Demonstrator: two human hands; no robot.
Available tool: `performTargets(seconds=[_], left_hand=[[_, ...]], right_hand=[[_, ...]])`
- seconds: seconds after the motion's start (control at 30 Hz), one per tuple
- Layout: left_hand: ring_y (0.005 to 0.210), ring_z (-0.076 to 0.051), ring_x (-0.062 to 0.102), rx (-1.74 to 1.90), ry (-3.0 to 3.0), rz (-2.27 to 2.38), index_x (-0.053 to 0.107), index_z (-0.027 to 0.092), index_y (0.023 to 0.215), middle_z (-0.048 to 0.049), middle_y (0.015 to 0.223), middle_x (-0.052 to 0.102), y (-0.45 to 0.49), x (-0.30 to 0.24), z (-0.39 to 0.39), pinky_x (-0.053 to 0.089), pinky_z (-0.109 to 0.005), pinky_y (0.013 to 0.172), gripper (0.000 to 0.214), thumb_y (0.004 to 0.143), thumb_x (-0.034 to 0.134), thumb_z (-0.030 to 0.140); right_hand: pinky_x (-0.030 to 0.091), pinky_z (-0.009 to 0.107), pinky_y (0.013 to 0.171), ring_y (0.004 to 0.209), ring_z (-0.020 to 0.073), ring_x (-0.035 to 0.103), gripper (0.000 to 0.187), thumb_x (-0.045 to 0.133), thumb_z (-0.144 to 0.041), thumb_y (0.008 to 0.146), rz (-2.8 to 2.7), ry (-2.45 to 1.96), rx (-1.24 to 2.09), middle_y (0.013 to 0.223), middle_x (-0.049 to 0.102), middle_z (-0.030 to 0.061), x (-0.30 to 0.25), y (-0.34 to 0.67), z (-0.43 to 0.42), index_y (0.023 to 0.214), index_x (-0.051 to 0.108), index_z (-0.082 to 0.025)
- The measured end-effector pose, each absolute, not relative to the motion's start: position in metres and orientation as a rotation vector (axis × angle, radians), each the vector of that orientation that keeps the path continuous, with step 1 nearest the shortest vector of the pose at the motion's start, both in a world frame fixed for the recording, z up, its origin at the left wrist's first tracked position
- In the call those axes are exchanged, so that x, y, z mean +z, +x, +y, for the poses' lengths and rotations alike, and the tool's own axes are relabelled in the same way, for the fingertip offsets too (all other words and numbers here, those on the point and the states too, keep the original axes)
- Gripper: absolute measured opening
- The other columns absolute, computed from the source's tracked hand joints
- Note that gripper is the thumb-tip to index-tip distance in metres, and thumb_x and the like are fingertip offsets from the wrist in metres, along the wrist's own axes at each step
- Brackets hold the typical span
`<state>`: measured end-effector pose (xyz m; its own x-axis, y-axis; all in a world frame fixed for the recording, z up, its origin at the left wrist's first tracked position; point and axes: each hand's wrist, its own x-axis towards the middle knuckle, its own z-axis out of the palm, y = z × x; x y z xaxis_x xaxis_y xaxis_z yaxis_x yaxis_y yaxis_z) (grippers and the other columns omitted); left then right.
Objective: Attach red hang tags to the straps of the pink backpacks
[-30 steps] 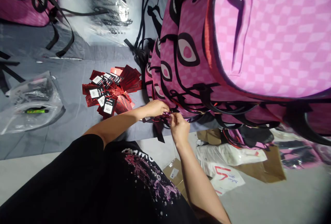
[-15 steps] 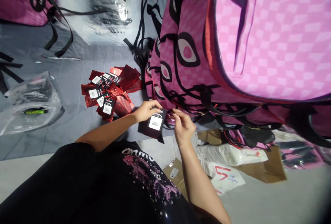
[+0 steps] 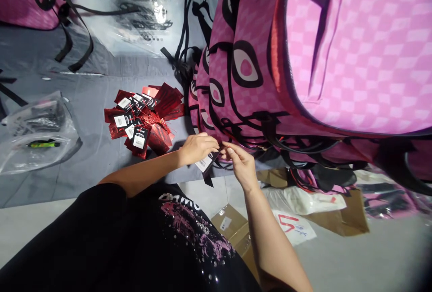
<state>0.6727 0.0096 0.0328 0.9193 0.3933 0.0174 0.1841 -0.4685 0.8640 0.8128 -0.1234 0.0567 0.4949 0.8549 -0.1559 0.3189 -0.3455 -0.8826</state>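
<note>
My left hand (image 3: 199, 148) is closed at the edge of a black hang tag (image 3: 205, 162) with a white barcode label, and partly covers it. Close beside it, my right hand (image 3: 239, 157) pinches with thumb and index finger at the tag's upper end; what lies between those fingertips is too small to make out. Both hands are at the near side of a row of pink checkered backpacks (image 3: 249, 65) printed with eye shapes. Left of my hands lies a pile of red and black hang tags (image 3: 138, 137) with red strings.
A clear plastic bag (image 3: 64, 125) with a green marker (image 3: 43, 144) lies on the grey table (image 3: 91, 148). Behind it are a larger plastic bag (image 3: 104, 17) and another pink backpack (image 3: 30, 4). Cardboard boxes (image 3: 232, 226) and white sacks (image 3: 303, 199) are on the floor.
My left hand has shifted right over the tag, covering its top and tilting it. My right fingertips have come up against the left hand's fingers.
</note>
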Motion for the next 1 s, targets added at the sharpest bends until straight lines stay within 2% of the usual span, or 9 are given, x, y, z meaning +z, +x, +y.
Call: performTargets(seconds=[0.13, 0.27, 0.43, 0.6, 0.83, 1.0], left_hand=[[0.084, -0.011, 0.066, 0.166, 1.935, 0.347, 0.072, 0.017, 0.1, -0.0018, 0.093, 0.075, 0.679, 0.026, 0.01, 0.047, -0.021, 0.078, 0.022, 0.093, 0.055, 0.027], [0.083, -0.009, 0.068, 0.119, 1.848, 0.309, 0.072, 0.012, 0.099, -0.0032, 0.093, 0.075, 0.681, 0.022, 0.014, 0.048, -0.016, 0.076, 0.021, 0.09, 0.058, 0.024], [0.082, -0.009, 0.066, 0.099, 1.912, 0.299, 0.074, 0.014, 0.094, -0.0028, 0.091, 0.074, 0.677, 0.026, 0.02, 0.045, -0.017, 0.077, 0.019, 0.089, 0.059, 0.024], [0.087, -0.011, 0.066, 0.019, 2.053, 0.33, 0.073, 0.019, 0.097, -0.001, 0.097, 0.074, 0.675, 0.03, 0.021, 0.044, -0.019, 0.081, 0.019, 0.091, 0.057, 0.026], [0.091, -0.022, 0.068, -0.134, 2.269, 0.422, 0.067, 0.018, 0.098, -0.0075, 0.096, 0.073, 0.683, 0.041, 0.01, 0.045, -0.028, 0.077, 0.016, 0.089, 0.056, 0.026], [0.094, -0.022, 0.068, -0.183, 2.311, 0.392, 0.066, 0.019, 0.095, -0.007, 0.1, 0.073, 0.684, 0.045, 0.011, 0.046, -0.028, 0.076, 0.016, 0.091, 0.052, 0.024]], right_hand=[[0.055, 0.032, 0.064, 0.065, 0.0172, 0.064, 0.031, 0.06, -0.049, 0.083, -0.789, -1.828, 0.923, 0.078, 0.069, 0.0042, 0.057, 0.82, -0.121, 0.094, 0.065, -0.02], [0.053, 0.031, 0.066, 0.067, 0.0167, 0.063, 0.03, 0.065, -0.049, 0.079, -0.885, -1.847, 1.004, 0.075, 0.068, 0.003, 0.063, 0.825, -0.119, 0.08, 0.066, -0.019], [0.046, 0.028, 0.062, 0.064, 0.0148, 0.057, 0.029, 0.061, -0.046, 0.081, -1.089, -1.911, 0.99, 0.072, 0.065, 0.0013, 0.067, 0.822, -0.118, 0.079, 0.067, -0.018], [0.045, 0.028, 0.067, 0.071, 0.0167, 0.059, 0.023, 0.053, -0.037, 0.086, -1.315, -1.956, 0.905, 0.075, 0.065, 0.0025, 0.071, 0.818, -0.115, 0.078, 0.065, -0.019], [0.041, 0.029, 0.067, 0.068, 0.0173, 0.055, 0.018, 0.048, -0.024, 0.085, -1.62, -2.034, 0.748, 0.072, 0.057, 0.0033, 0.069, 0.812, -0.112, 0.072, 0.06, -0.02], [0.041, 0.029, 0.068, 0.071, 0.018, 0.056, 0.017, 0.046, -0.023, 0.086, -1.64, -2.054, 0.683, 0.075, 0.059, 0.0041, 0.065, 0.811, -0.113, 0.074, 0.057, -0.02]])
